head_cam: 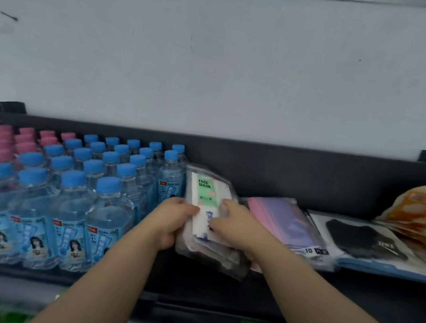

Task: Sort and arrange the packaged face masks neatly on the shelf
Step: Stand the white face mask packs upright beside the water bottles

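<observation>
While left hand and right hand pinched mask-pack stack by sides, stack seemed slick, light, floppy; edge grip safest.

"FACE MASK" on the green-labelled pack; "10" on the purple pack.

Head view, wide-angle lens. Illumination is soft, even and rather dim, with a cool bluish cast; it probably falls from overhead, though no lamp is in view. The pale wall is uniformly lit. The back panel of the shelf reads as a dark mass with little detail, and deep shadow lies below its front edge. A faint sheen marks the plastic of the mask packets and the bottles. Straight lines bow toward the frame edges; the lower corners and small print are blurred.
</observation>
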